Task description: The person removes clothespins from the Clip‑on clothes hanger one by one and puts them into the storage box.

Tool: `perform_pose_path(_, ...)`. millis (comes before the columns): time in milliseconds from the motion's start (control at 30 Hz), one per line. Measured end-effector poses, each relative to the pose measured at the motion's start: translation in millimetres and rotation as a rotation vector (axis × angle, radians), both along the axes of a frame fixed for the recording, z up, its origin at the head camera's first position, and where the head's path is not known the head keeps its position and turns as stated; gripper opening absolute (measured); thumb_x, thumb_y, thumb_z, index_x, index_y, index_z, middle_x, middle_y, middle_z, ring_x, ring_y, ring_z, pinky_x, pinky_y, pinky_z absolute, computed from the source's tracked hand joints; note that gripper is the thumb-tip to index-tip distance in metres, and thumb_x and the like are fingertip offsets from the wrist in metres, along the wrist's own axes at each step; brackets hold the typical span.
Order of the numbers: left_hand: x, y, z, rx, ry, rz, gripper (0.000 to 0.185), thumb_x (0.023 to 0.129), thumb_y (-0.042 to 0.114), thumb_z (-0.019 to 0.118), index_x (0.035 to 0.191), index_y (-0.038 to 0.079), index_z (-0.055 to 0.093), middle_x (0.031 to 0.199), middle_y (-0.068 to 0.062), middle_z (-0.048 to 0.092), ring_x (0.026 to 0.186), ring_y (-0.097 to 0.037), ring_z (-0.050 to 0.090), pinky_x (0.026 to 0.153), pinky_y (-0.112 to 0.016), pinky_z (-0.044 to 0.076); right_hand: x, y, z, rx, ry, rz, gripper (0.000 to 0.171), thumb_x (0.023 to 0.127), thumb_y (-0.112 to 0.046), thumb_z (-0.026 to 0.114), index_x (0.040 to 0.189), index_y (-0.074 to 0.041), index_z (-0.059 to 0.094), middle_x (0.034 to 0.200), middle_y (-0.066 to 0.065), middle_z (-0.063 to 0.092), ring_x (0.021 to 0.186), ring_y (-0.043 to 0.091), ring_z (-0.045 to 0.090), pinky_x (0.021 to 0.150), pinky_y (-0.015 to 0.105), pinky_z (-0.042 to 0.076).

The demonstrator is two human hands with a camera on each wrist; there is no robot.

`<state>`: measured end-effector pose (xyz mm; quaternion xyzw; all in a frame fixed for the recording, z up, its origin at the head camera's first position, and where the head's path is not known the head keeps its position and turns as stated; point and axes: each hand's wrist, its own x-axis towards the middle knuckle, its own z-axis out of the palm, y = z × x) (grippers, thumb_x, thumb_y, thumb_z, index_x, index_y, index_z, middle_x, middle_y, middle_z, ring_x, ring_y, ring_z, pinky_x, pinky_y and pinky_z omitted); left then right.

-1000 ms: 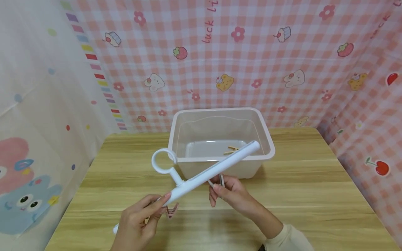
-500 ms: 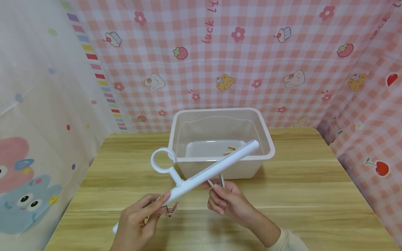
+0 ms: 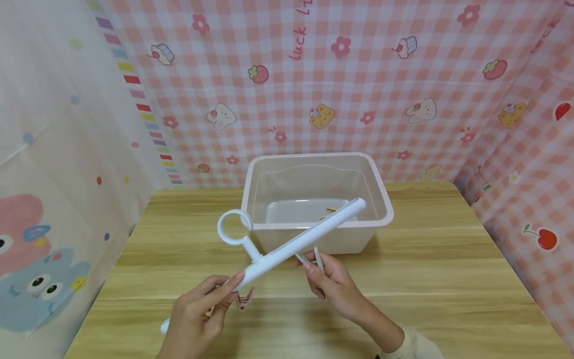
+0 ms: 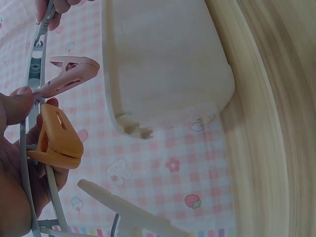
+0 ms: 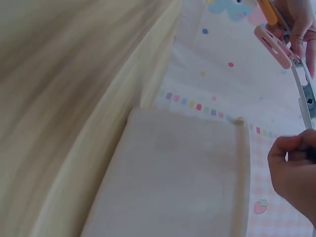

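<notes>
My left hand point(image 3: 230, 286) grips the lower end of a white clip hanger point(image 3: 300, 239), a bar with a ring hook point(image 3: 233, 228), held slanted above the table. A pink clip point(image 3: 244, 300) hangs from the bar by that hand. The left wrist view shows the pink clip point(image 4: 69, 76) and an orange clip point(image 4: 57, 140) against my fingers. My right hand point(image 3: 316, 269) pinches a pale grey clip point(image 3: 314, 258) under the middle of the bar. The right wrist view shows only my curled right fingers point(image 5: 296, 170) at its edge.
A translucent white bin point(image 3: 381, 199) stands behind the hanger on the wooden table point(image 3: 426, 269), with a small wooden peg point(image 3: 329, 212) on its bottom. Pink checked cloth walls close in the back and right, a pale cartoon curtain the left.
My right hand has shifted its fingers on the grey clip and moved slightly right. The hanger's far end has dipped a little. My left hand keeps its hold.
</notes>
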<state>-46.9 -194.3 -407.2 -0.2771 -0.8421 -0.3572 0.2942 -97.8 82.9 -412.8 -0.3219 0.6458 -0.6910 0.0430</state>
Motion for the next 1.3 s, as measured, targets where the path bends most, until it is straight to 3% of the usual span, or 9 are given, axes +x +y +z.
perform_pose_path(133,-1.4,-0.5,-3.1,0.004,0.029,-0.001,0.036,0.102,0.031,0.054,0.130,0.016,0.071,0.093,-0.007,0.075,0.060,0.009,0.034,0.049,-0.002,0.029,0.2,2.2,2.0,0.150,0.142,-0.140,0.016,0.104,0.001,0.046,0.110,0.003,0.061,0.057,0.007,0.036,0.055,-0.006,0.031,0.043,0.018,0.028)
perform_pose_path(300,-1.4,-1.1,-3.2,-0.009,0.025,0.013,0.037,0.102,0.032,0.052,0.130,0.017,0.071,0.093,-0.007,0.075,0.059,0.010,0.030,0.048,-0.002,0.027,-2.3,5.3,2.0,0.324,0.398,-0.289,0.011,0.100,0.000,0.055,0.096,-0.010,0.056,0.065,-0.005,0.039,0.060,-0.009,0.029,0.049,0.011,0.030)
perform_pose_path(433,-1.5,-0.5,-2.2,-0.017,0.034,0.021,0.038,0.103,0.034,0.051,0.129,0.017,0.072,0.093,-0.005,0.074,0.059,0.010,0.030,0.049,-0.002,0.026,-6.0,7.1,1.6,0.369,0.557,-0.349,0.014,0.101,-0.005,0.057,0.090,-0.011,0.051,0.065,-0.005,0.039,0.061,-0.009,0.029,0.050,0.007,0.028)
perform_pose_path(600,-1.9,0.2,-2.5,-0.025,0.037,0.037,0.037,0.103,0.035,0.051,0.128,0.018,0.072,0.094,-0.004,0.074,0.060,0.010,0.031,0.049,-0.001,0.026,-8.6,7.9,0.8,0.357,0.660,-0.384,0.017,0.106,-0.016,0.054,0.090,-0.011,0.052,0.064,-0.005,0.040,0.062,-0.009,0.029,0.051,0.005,0.027)
perform_pose_path(800,-2.1,1.0,-2.6,-0.028,0.046,0.038,0.036,0.103,0.034,0.051,0.127,0.018,0.073,0.093,-0.004,0.074,0.060,0.010,0.032,0.051,-0.001,0.025,-8.4,9.3,-0.7,0.337,0.601,-0.345,0.011,0.102,-0.008,0.057,0.092,-0.009,0.053,0.063,-0.004,0.042,0.061,-0.010,0.029,0.049,0.006,0.028)
perform_pose_path(967,-1.8,1.4,-2.4,-0.027,0.051,0.035,0.037,0.103,0.034,0.051,0.126,0.017,0.074,0.093,-0.004,0.074,0.060,0.009,0.033,0.051,-0.001,0.025,-5.1,9.9,-0.9,0.283,0.392,-0.242,0.012,0.099,0.004,0.055,0.098,-0.008,0.058,0.061,-0.001,0.042,0.060,-0.009,0.030,0.048,0.010,0.030)
perform_pose_path(1067,-2.2,1.7,-2.2,-0.015,0.057,0.021,0.037,0.103,0.035,0.051,0.126,0.016,0.073,0.092,-0.005,0.074,0.059,0.009,0.033,0.051,-0.001,0.026,-4.0,9.3,-0.9,0.177,0.230,-0.131,0.015,0.101,0.007,0.048,0.104,-0.001,0.059,0.056,0.005,0.038,0.055,-0.007,0.031,0.045,0.013,0.028)
perform_pose_path(1200,-2.7,2.5,0.0,0.007,0.059,-0.007,0.036,0.102,0.033,0.054,0.128,0.016,0.072,0.091,-0.008,0.073,0.059,0.009,0.032,0.050,-0.002,0.027,-4.2,5.8,0.2,-0.020,0.088,0.046,0.018,0.105,0.006,0.037,0.107,0.010,0.054,0.054,0.012,0.032,0.045,0.007,0.027,0.040,0.018,0.024)
perform_pose_path(1300,-1.9,3.5,2.4,0.019,0.051,-0.023,0.034,0.103,0.031,0.055,0.129,0.017,0.072,0.091,-0.009,0.073,0.059,0.009,0.032,0.050,-0.002,0.028,-4.9,2.5,0.1,-0.181,0.026,0.208,0.025,0.106,0.004,0.029,0.110,0.006,0.053,0.055,0.011,0.028,0.043,0.018,0.024,0.041,0.022,0.022)
